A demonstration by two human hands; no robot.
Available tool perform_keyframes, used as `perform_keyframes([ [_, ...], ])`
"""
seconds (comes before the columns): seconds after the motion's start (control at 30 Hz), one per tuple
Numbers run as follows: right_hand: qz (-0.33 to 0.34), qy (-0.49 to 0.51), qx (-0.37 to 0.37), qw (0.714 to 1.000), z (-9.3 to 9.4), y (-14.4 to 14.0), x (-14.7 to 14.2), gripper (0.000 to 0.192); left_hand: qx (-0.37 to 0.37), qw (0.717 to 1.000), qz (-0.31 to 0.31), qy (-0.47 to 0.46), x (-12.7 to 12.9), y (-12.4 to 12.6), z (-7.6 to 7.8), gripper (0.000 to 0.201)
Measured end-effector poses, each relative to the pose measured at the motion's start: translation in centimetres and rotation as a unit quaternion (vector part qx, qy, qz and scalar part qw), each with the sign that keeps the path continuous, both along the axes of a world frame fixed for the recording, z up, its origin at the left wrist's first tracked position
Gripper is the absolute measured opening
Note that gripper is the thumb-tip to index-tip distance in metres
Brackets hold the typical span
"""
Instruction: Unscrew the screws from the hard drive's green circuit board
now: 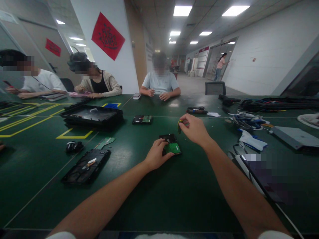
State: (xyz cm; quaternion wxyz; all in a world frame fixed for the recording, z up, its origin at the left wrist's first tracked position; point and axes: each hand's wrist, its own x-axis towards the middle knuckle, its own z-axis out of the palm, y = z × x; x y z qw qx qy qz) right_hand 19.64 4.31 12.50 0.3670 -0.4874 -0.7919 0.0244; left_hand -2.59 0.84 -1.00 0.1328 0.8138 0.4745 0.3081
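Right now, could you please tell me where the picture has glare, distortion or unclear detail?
Head view: ceiling lights look burnt white, and pale glare lies on the green tabletop, left of the left hand; head view: wide-angle distortion, with the wall leaning at right; head view: the green circuit board's fine details are too small to read.

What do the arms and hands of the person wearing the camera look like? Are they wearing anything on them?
The left hand and right hand have no gloves on, and no watch or bracelet shows at either wrist. Both forearms are bare. At the bottom edge you can see a bit of a white left sleeve and a white right sleeve.
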Motion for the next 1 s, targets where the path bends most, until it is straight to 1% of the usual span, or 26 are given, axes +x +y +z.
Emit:
perform_keyframes([
  [0.17,-0.001,-0.022,0.007,1.000,0.07,0.03,0.07,0.017,0.000,1.000,-0.001,0.002,0.03,-0.07,0.17,0.060],
  [0.37,-0.001,-0.032,0.025,0.999,-0.11,0.18,0.22,0.016,0.002,1.000,-0.003,0.005,-0.03,0.00,-0.02,0.059],
  [0.53,-0.019,0.012,-0.003,1.000,-0.41,0.46,0.31,0.013,0.006,1.000,-0.005,0.003,0.00,-0.03,-0.05,0.058],
  [0.63,-0.026,0.019,-0.014,0.999,-0.41,0.51,0.34,0.011,0.009,1.000,-0.005,0.005,0.07,-0.03,-0.01,0.058],
  [0.73,-0.009,0.007,-0.001,1.000,-0.24,0.38,0.32,0.009,0.006,1.000,-0.001,0.008,0.09,0.00,-0.03,0.058],
  [0.83,0.004,-0.015,0.020,1.000,-0.14,0.28,0.31,0.014,0.002,1.000,0.000,0.008,0.05,0.00,-0.09,0.059],
  [0.9,0.002,-0.025,0.031,0.999,-0.19,0.32,0.34,0.016,0.002,1.000,0.000,0.007,0.01,-0.01,-0.13,0.059],
  [1.0,-0.012,-0.008,0.028,0.999,-0.38,0.51,0.44,0.013,0.006,1.000,-0.002,0.004,0.00,-0.02,-0.13,0.058],
])
